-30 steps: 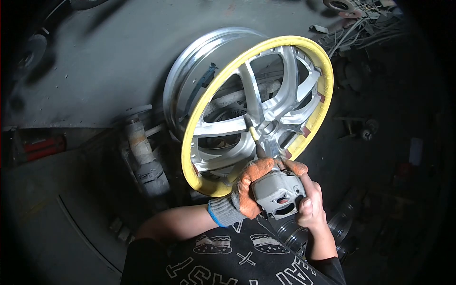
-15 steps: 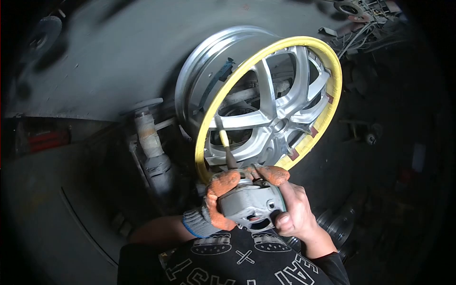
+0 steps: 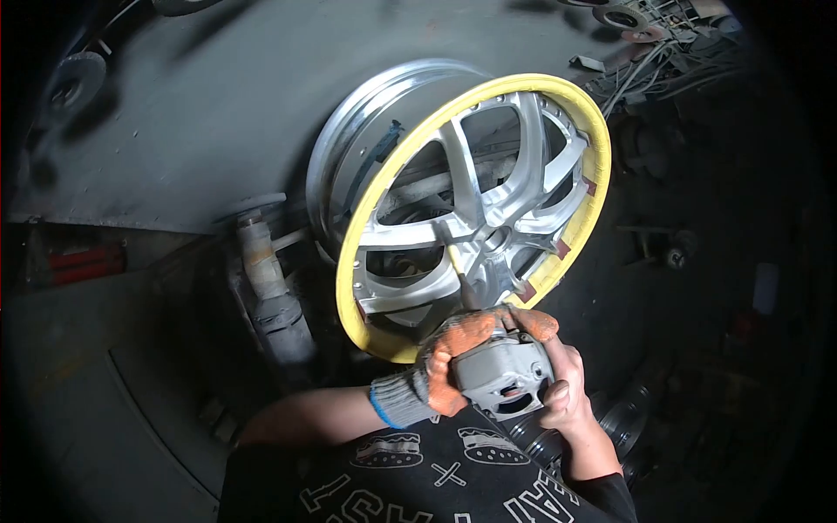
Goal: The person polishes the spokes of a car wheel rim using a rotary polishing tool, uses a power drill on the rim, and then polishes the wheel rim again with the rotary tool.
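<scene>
A grey power tool (image 3: 501,370) is held between both hands in front of the chest. My left hand (image 3: 440,362), in a grey and orange glove, wraps round its left and front side. My right hand (image 3: 565,388) grips its right side; orange glove material shows at the fingers near the top, while the thumb looks bare. From the tool a thin shaft with a yellow band (image 3: 456,260) points up, its dark tip over the spokes near the hub. The silver spoked wheel rim (image 3: 469,174) stands tilted, its front lip covered in yellow (image 3: 350,261).
Left of the wheel stands a dusty cylindrical tool or fixture (image 3: 266,270). A red object (image 3: 85,261) lies at the far left. Metal rods and discs (image 3: 654,52) are heaped at the upper right. More dark wheels (image 3: 623,423) are at the lower right.
The tool and both hands swung left across the wheel, then came back right, with the tip now near the hub again. The wheel shifted in view with the camera.
</scene>
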Motion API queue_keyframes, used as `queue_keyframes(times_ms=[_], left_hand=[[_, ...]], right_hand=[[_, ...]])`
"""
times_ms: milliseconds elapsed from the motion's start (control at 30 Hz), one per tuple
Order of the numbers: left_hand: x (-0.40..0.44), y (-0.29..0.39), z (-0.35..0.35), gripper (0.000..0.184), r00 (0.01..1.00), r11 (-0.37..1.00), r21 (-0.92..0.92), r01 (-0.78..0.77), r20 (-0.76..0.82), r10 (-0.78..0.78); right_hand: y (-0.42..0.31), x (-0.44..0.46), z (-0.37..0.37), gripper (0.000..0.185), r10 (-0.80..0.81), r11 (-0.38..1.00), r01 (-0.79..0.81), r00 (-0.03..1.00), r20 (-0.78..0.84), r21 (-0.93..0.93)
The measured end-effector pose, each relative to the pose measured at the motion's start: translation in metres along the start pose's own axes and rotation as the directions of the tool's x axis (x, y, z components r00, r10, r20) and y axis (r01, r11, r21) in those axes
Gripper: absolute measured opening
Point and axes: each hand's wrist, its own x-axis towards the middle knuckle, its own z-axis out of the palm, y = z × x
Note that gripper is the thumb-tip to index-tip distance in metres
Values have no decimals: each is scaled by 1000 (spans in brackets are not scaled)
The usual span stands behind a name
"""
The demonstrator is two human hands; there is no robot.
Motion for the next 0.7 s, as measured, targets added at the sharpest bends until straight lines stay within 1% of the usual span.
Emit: queue_keyframes(times_ms=[33, 67, 133, 167, 233, 300, 333, 367, 400, 467, 500, 600, 633, 667, 700], left_hand=[[8, -6, 4, 56, 998, 995, 85, -58, 10, 57], [11, -9, 4, 55, 998, 992, 108, -59, 3, 59], [16, -14, 3, 52, 998, 986, 152, -61, -10, 64], [17, -15, -1, 52, 998, 997, 67, 43, -57, -39], [17, -18, -4, 53, 985, 989, -24, 145, -95, -146], [13, -19, -5, 54, 993, 995, 37, 93, -76, -90], [11, -19, -4, 54, 995, 996, 57, 75, -70, -71], [6, -17, -1, 54, 998, 994, 113, 6, -64, 1], [2, -17, -5, 53, 997, 983, 166, -76, -14, 79], [-5, -16, -14, 51, 969, 936, 250, -248, 84, 234], [-21, -5, -21, 49, 998, 1000, 11, 6, -56, -5], [-47, -10, -19, 37, 972, 981, 190, -39, -219, 81], [-52, -5, -20, 35, 964, 996, 81, -48, -259, 68], [-58, -1, -21, 34, 954, 998, -29, -60, -297, 49], [-65, -2, -31, 34, 955, 998, -19, -63, -290, 55]], right_hand=[[5, -2, -3, 118, 16, 1000, -16, 1000, -12, 8], [9, -3, -3, 118, 15, 1000, -14, 1000, -13, 10], [16, -5, -4, 119, 15, 999, -12, 998, -65, 50], [20, -5, -6, 105, -72, 995, 77, 995, -69, 60], [22, -5, -6, 105, -74, 995, 79, 994, -76, 63], [21, -4, -3, 104, -78, 994, 84, 994, -80, 65], [18, -4, -2, 110, -43, 996, 47, 997, -58, 76], [16, -4, 0, 116, -8, 996, 11, 999, -36, 86], [15, -3, 3, 116, -9, 996, 11, 999, -33, 87], [12, -1, 11, 113, -79, 995, 79, 997, -7, 54], [11, -1, 14, 110, -99, 994, 98, 995, 17, 50], [0, 3, 24, 108, -137, 990, 135, 988, 66, 40], [-4, 2, 26, 105, -101, 995, 101, 988, 115, 8], [3, 6, 37, 82, -268, 963, 268, 963, 1, 22], [-2, 8, 39, 81, -259, 966, 259, 965, 41, 9]])
